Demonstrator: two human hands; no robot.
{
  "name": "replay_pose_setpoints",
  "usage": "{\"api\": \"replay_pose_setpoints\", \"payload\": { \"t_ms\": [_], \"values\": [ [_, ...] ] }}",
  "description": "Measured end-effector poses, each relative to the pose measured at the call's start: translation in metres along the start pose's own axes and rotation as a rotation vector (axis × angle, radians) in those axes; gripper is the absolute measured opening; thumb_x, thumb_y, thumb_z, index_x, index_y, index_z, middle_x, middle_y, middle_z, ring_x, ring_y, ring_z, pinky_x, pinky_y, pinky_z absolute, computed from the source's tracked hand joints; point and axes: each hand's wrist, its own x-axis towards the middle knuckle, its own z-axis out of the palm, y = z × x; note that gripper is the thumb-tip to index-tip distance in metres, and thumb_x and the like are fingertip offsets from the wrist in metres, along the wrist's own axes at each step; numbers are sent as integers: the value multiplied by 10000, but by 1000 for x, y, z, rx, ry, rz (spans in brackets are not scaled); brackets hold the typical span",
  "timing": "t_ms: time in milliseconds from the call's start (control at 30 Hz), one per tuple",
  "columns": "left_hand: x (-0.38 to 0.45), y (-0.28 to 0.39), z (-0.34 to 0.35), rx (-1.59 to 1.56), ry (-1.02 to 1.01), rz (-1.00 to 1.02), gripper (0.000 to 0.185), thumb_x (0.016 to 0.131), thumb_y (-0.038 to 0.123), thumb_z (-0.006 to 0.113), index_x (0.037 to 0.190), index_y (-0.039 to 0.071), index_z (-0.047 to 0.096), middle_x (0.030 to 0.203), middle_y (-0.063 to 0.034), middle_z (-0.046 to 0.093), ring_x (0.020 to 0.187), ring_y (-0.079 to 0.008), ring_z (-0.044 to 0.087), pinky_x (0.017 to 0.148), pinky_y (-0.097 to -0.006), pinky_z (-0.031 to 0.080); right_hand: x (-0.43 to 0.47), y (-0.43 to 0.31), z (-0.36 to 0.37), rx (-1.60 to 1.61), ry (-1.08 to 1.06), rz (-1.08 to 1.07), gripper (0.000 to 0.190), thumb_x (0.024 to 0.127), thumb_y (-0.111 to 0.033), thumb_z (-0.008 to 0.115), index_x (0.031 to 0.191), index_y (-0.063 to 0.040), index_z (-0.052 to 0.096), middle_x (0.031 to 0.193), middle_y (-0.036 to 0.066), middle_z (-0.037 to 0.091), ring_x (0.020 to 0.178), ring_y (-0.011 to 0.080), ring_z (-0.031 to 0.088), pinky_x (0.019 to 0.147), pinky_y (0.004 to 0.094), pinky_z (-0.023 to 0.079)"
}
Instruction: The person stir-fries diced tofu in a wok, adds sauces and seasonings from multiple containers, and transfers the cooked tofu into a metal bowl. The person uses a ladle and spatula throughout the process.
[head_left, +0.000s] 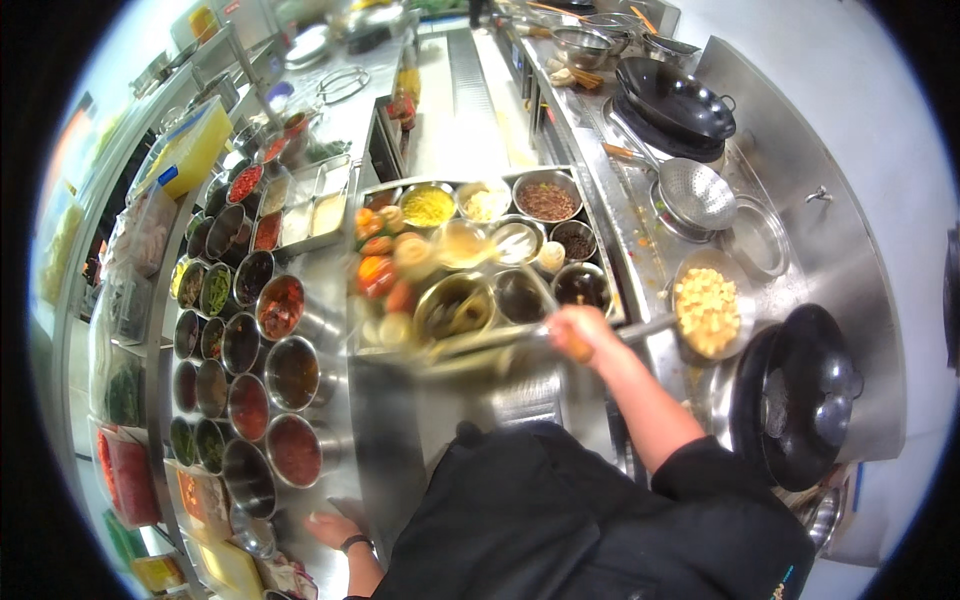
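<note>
My right hand (581, 334) is closed around the wooden handle of a long metal ladle (541, 286). The tool points up and left over a steel tray (609, 259) of seasoning bowls, and its far end is blurred. My left hand (330, 529), with a dark band at the wrist, is low at the left by the steel counter (334, 442). Whether it holds anything is not clear. To the right of my right hand, pale yellow cubes (706, 311) fill a round metal vessel, with a grey handle pointing towards the hand. Bowls of yellow shreds (428, 205) and dried red chillies (547, 199) sit in the tray.
Several steel pots (292, 373) of sauces and ingredients line the left counter. A black wok (806, 401) stands at the right, another wok (675, 101) farther back. A perforated strainer (697, 193) lies between them. Beyond the tray runs an aisle with a floor grate (469, 90).
</note>
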Motion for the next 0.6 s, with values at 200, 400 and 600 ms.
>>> {"api": "replay_pose_setpoints", "payload": {
  "t_ms": [200,400,600],
  "values": [
    [1,-6,1,30,13,-5,364,1020,231,426,1169,-79,544,1127,-302,605,1042,-468,581,934,-499,457,-8,11,5,-293,57,-104,65,854,-36,589,823,22,591,730,105,600,600,182,605,524,306,522],
    [-4,-1,1,74,52,-11,372,1027,250,424,1172,-68,551,1134,-295,607,1053,-460,578,942,-493,449,-43,7,3,37,-27,-78,124,920,-68,562,1005,19,587,827,77,605,642,128,579,522,264,502],
    [-4,13,-2,106,13,-63,390,1033,257,405,1199,-68,541,1157,-311,605,1076,-465,583,950,-484,452,-39,-15,-7,171,-284,47,210,944,-99,540,1103,32,579,859,69,610,659,119,584,536,250,505]
  ]
}}
